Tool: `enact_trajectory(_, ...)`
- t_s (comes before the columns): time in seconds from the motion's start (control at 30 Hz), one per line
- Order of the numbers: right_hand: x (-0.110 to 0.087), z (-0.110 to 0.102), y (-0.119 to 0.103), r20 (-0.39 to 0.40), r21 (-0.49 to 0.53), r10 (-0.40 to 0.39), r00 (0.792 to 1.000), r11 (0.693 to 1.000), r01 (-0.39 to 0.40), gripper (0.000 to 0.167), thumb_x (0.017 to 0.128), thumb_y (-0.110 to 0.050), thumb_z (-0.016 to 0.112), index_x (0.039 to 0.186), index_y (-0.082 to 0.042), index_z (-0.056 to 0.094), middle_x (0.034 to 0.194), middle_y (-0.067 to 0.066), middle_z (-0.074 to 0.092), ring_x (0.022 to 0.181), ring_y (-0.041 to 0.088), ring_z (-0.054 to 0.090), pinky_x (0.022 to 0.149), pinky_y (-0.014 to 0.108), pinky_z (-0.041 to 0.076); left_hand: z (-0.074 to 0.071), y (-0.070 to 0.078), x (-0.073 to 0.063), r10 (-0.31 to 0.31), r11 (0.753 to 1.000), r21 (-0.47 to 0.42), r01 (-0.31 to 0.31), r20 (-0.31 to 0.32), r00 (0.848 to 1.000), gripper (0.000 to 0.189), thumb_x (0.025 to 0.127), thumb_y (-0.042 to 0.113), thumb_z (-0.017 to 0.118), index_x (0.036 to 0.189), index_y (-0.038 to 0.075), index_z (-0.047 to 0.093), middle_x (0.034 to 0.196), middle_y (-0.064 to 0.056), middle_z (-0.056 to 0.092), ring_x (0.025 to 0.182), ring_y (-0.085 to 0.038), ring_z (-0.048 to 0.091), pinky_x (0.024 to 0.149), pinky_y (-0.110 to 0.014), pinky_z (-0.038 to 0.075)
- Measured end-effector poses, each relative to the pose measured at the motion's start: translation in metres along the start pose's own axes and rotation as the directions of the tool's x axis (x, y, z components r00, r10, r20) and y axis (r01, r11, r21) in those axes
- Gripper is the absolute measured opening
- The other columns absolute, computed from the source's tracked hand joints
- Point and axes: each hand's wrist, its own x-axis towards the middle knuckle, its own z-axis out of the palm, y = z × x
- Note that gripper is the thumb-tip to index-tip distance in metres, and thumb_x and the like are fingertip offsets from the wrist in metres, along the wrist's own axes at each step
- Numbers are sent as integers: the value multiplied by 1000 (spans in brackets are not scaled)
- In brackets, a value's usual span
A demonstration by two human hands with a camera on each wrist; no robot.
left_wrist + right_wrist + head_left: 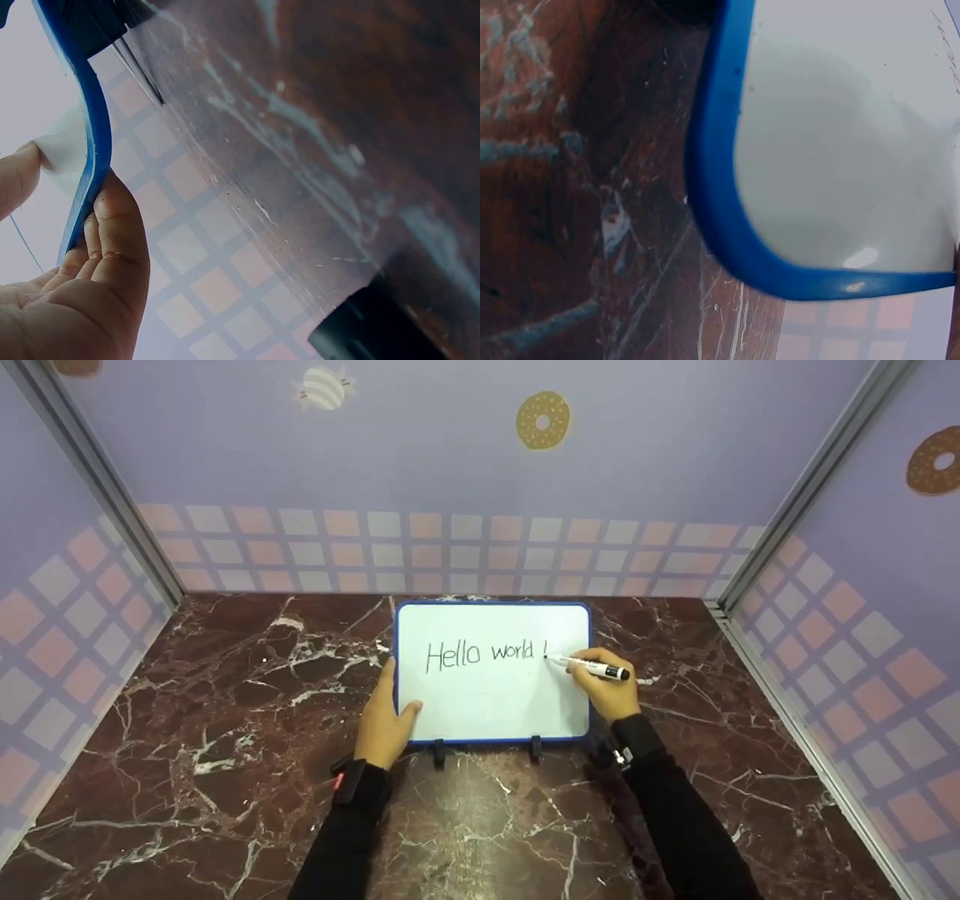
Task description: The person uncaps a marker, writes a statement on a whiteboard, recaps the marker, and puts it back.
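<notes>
A small whiteboard (487, 705) with a blue frame stands propped on the marble-patterned table, bearing "Hello world !" in thin black letters. My left hand (385, 722) grips its left edge, thumb on the white face and fingers behind; the left wrist view shows those fingers (120, 225) against the blue rim. In my right hand (611, 688) a white marker (596, 666) with a black end is pinched, its tip at the bottom of the exclamation mark. The right wrist view shows a rounded corner of the board's blue frame (712, 172); the marker is out of that view.
Two black feet (439, 753) stick out below the board's lower edge. The dark red marble table (225, 810) reaches back to a lilac wall (435, 450) with donut and candy pictures and pink and white squares. Side walls with metal corner strips (802, 480) flank it.
</notes>
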Motion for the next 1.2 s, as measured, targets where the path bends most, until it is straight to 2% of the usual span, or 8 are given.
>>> enact_trajectory(0.17,1,1,3,6,39,-9,1000,999,9,7,82,7,70,89,9,71,71,-10,70,62,2,61,56,14,49,0,0,0,-6,1000,-10,6,9,1000,79,95,13,61,159,14,14,158,-20,31,142,-40,36,118,-53,29)
enact_trajectory(0.97,0,2,-1,-10,4,-16,1000,1000,16,9,81,5,71,88,9,71,70,-11,69,60,1,59,56,14,48,0,0,0,2,1000,0,-2,-3,1000,80,94,13,63,158,13,16,157,-21,32,142,-39,36,119,-51,28)
enact_trajectory(1.2,-1,1,0,-8,28,-16,1000,999,16,9,81,7,70,89,11,70,70,-10,69,61,1,60,56,14,49,-1,-1,0,13,1000,4,-13,6,1000,80,94,13,62,159,14,13,159,-19,30,144,-38,34,121,-50,26)
